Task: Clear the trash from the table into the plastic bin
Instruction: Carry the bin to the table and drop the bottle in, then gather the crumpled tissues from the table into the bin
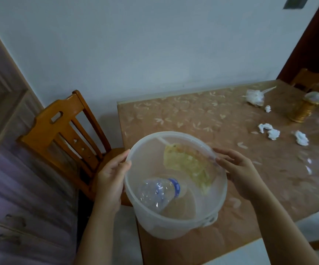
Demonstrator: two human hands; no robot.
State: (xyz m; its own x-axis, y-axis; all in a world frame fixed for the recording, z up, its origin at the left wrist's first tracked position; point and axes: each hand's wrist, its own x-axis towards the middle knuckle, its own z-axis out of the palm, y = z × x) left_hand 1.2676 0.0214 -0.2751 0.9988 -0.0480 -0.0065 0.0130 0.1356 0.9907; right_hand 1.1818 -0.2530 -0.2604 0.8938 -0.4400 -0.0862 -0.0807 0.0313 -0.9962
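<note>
Bin [174, 229], plastic (crushed bottle [159, 191] inside): left hand [110, 177] and right hand [240, 174] fingers [119, 156] curled gripping its rim, at bench [193, 115] corner.

Reaches up from the lower edge with both bare forearms, left forearm [97, 226] rising almost straight to its grip, right forearm [287, 224] slanting in from outside its grip. Clasps the plastic bin [174, 229] between left grip [111, 176] and right grip [239, 174], one on each side, at about the same height. Hooks the left thumb [125, 163] over the rim and curls the other left fingers down the outer wall. Lays the right fingertips [226, 153] along the opposite rim, thumb just beneath them, palm turned toward the left grip. Holds both wrists roughly straight.
</note>
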